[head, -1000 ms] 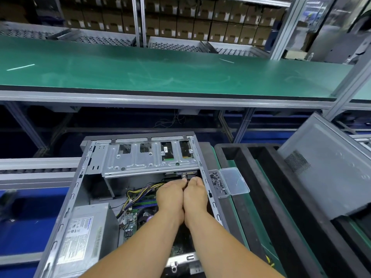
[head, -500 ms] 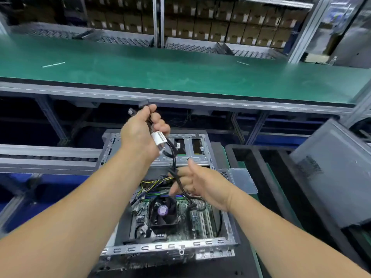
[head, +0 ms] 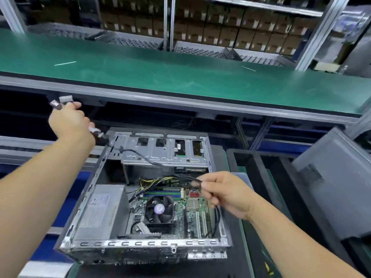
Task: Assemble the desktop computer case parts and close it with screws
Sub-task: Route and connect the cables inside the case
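Nearest, the open computer case lies on its side on the desk, its fan and power supply exposed. Above the motherboard, the right hand pinches a black cable between curled fingers. Farther left, beyond the case's corner, the left hand is raised, gripping the cable's connector ends. Behind runs a green conveyor.
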